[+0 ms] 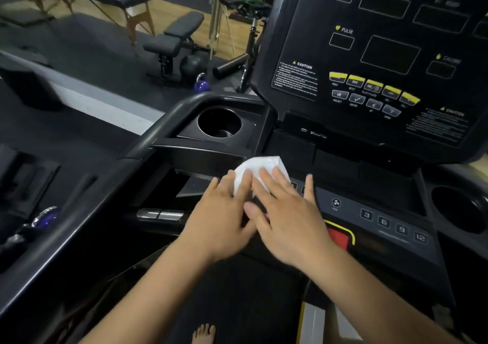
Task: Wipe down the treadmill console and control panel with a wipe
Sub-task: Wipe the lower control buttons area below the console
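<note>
Currently, two flat hands press one wipe [264,165].
Left hand [219,211] and right hand [287,219], fingers straight, pin it to the left end of the control panel [375,201]; four number keys [384,222] lie right, between two cup holders [200,129].

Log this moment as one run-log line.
stage: wiping control panel | left hand: flat on wipe | right hand: flat on wipe | console: no hand on it

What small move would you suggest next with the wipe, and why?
Probably slide the wipe rightward: left hand and right hand press it flat on the control panel's left part, with the fan button and number keys just beyond.
</note>
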`<state>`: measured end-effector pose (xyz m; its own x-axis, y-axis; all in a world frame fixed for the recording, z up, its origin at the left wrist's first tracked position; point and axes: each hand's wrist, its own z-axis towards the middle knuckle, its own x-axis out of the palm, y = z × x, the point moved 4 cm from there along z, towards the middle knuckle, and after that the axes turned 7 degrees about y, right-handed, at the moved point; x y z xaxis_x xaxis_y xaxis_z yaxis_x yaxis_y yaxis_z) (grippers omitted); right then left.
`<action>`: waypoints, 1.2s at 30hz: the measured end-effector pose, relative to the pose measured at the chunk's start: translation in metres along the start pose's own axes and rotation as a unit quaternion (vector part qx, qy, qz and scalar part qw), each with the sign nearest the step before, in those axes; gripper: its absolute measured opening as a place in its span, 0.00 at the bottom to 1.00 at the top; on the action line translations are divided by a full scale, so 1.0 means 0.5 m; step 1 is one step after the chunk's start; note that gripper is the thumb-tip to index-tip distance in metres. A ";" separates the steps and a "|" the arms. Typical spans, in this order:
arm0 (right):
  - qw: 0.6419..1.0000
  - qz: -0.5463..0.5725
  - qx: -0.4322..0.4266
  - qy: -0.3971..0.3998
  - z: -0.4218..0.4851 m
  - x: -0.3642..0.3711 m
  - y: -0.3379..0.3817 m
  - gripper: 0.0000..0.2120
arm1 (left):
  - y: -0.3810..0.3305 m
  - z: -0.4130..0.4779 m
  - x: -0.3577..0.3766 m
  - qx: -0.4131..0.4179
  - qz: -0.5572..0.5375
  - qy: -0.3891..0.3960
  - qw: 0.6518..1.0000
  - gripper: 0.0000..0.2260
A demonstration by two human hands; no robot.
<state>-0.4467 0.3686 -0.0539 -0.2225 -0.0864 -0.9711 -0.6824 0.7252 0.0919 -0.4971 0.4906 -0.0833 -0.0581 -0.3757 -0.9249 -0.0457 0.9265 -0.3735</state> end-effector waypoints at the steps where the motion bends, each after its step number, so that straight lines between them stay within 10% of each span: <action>1: 1.000 -0.003 -0.006 0.000 -0.028 0.012 0.006 0.33 | -0.001 -0.030 0.013 0.002 0.025 -0.003 1.000 0.37; 28: 0.998 -0.023 -0.050 -0.016 -0.065 0.040 0.036 0.32 | -0.002 -0.116 0.009 -0.078 0.081 -0.031 0.993 0.35; 36: 0.996 -0.034 -0.064 -0.048 -0.095 0.052 0.028 0.26 | -0.061 -0.118 0.065 0.023 0.141 -0.082 0.986 0.32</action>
<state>-0.4952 0.3442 -0.0673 -0.1086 -0.0627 -0.9921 -0.7779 0.6267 0.0455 -0.5565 0.4489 -0.0978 0.1010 -0.0986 -0.9900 -0.0056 0.9950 -0.0996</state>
